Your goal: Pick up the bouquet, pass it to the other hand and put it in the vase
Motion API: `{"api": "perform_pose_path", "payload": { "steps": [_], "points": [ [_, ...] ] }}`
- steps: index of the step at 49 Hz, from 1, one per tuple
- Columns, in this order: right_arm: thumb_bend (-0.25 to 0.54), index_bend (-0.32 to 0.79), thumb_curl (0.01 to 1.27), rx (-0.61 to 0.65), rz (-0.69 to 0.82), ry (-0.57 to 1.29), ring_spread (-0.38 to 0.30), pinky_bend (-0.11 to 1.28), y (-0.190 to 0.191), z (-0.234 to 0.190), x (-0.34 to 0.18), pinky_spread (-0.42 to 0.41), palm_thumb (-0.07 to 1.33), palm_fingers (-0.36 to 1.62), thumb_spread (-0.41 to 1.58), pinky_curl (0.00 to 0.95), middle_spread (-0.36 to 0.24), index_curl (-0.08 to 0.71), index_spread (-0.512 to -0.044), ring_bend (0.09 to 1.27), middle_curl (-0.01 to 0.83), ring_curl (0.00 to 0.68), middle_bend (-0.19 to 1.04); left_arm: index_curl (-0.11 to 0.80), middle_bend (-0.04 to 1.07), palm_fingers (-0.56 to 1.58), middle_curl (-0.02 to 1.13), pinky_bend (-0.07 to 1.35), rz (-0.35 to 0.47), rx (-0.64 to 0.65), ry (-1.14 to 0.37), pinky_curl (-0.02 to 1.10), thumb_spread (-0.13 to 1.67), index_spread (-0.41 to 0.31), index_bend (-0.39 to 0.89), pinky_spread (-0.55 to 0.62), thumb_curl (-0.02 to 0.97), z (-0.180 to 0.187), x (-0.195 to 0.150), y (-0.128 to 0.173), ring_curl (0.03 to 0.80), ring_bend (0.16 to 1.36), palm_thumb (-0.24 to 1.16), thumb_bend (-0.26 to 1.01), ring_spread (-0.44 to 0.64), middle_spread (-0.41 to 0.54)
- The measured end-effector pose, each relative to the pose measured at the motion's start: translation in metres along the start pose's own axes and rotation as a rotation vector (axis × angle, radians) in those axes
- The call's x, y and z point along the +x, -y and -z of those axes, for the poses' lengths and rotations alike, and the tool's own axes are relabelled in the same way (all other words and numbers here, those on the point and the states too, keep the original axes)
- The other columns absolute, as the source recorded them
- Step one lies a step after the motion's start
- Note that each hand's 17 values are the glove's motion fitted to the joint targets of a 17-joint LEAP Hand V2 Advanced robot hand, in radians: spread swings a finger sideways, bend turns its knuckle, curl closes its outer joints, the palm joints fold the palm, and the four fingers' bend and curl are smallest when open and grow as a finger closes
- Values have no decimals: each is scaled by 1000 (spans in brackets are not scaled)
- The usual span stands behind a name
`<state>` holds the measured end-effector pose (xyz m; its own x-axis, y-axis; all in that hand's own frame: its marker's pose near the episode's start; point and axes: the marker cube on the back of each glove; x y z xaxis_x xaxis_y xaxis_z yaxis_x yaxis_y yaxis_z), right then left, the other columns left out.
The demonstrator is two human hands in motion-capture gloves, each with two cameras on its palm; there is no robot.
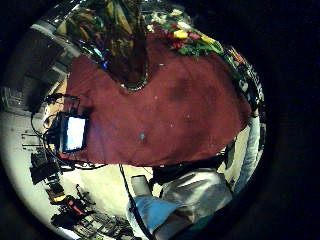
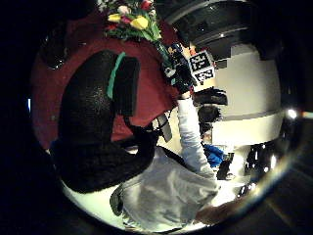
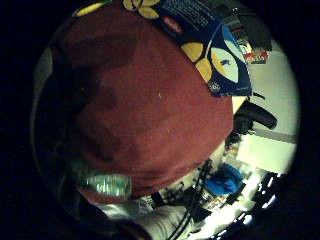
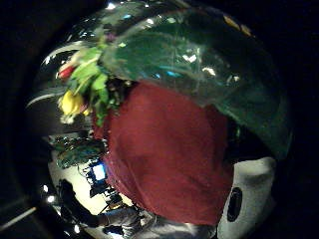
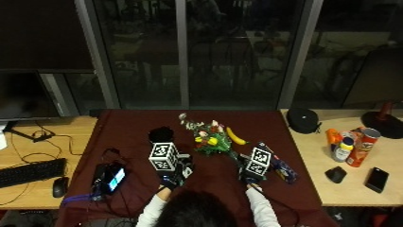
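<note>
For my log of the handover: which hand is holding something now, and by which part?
The right hand grips the bouquet by its lower stems; the left hand holds nothing.

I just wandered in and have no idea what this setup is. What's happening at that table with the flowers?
A person sits at a table draped in a dark red cloth, wearing black gloves. Their right hand is at the stem end of a bouquet of yellow, red and white flowers, apparently holding it above the cloth. The left hand hovers nearby, holding nothing. A dark vase stands beside the flowers, with no bouquet in it yet.
</note>
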<state>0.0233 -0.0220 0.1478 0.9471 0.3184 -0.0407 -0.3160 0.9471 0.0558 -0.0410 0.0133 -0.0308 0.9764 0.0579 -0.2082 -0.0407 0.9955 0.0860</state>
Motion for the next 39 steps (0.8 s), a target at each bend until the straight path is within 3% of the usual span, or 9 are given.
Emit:
{"api": "perform_pose_path", "payload": {
  "steps": [4, 9, 12, 21, 23, 24, 27, 34, 39],
  "points": [
    [85, 286, 470, 77, 10, 93, -212, 652, 13, -4, 3, -282, 965, 1453, 943, 392, -182, 251, -229, 845, 540, 471, 616, 449, 162, 488, 312, 178, 1, 0, -3, 289, 1300, -85, 196, 239, 294, 3, -3, 1, 293, 358, 298, -12, 192, 72],
    [19, 432, 449, -24, 119, 518, -208, 622, -4, 28, -10, -280, 933, 1514, 920, 402, -185, 328, -233, 858, 570, 486, 700, 448, 163, 495, 312, 181, -33, -27, -82, 292, 1297, -85, 194, 231, 294, 10, -2, 3, 294, 359, 296, -14, 190, 67],
    [-6, 480, 449, 133, 55, 553, -206, 625, 15, 29, -7, -275, 934, 1502, 901, 409, -181, 365, -228, 871, 581, 495, 728, 447, 164, 498, 314, 179, -74, -54, -173, 291, 1297, -85, 192, 230, 294, 15, 1, 5, 296, 361, 295, -13, 190, 66],
    [-17, 472, 521, 204, 95, 900, -199, 685, 22, 61, -29, -264, 985, 1429, 703, 446, -177, 426, -219, 929, 595, 515, 761, 432, 173, 504, 322, 191, -158, -68, -455, 300, 1299, -74, 160, 217, 294, 37, 20, 24, 303, 372, 297, -12, 181, 64],
    [-13, 471, 542, 259, 113, 997, -199, 692, 19, 73, -39, -263, 1004, 1421, 655, 451, -173, 436, -218, 932, 597, 518, 767, 403, 191, 456, 332, 208, -176, -60, -530, 310, 1298, -42, 76, 212, 297, 42, 26, 34, 314, 407, 302, -11, 181, 70],
    [-14, 469, 552, 291, 119, 1042, -197, 695, 17, 80, -45, -263, 1011, 1418, 624, 454, -170, 442, -219, 935, 598, 519, 770, 360, 193, 382, 337, 239, -187, -61, -564, 322, 1292, 0, -38, 209, 303, 45, 30, 40, 332, 461, 325, -1, 181, 85],
    [-20, 471, 576, 350, 147, 1159, -195, 698, 10, 96, -60, -258, 1020, 1409, 561, 459, -169, 458, -220, 941, 602, 522, 779, 301, 184, 241, 348, 301, -220, -86, -648, 345, 1267, 68, -64, 228, 316, 55, 42, 53, 348, 516, 357, -1, 208, 134],
    [-29, 477, 620, 464, 363, 1307, -193, 704, 4, 115, -90, -252, 1019, 1406, 459, 469, -166, 490, -217, 948, 608, 525, 790, 206, 179, 21, 344, 392, -252, -118, -858, 369, 1184, 162, -7, 303, 339, 74, 69, 76, 369, 611, 398, -16, 293, 259],
    [-28, 471, 645, 408, 410, 1375, -189, 708, -17, 127, -116, -250, 1020, 1404, 426, 474, -164, 509, -219, 954, 611, 528, 801, 157, 173, -79, 325, 446, -274, -140, -986, 370, 1121, 189, 15, 352, 351, 76, 88, 97, 362, 662, 411, -23, 347, 333]
  ]
}}
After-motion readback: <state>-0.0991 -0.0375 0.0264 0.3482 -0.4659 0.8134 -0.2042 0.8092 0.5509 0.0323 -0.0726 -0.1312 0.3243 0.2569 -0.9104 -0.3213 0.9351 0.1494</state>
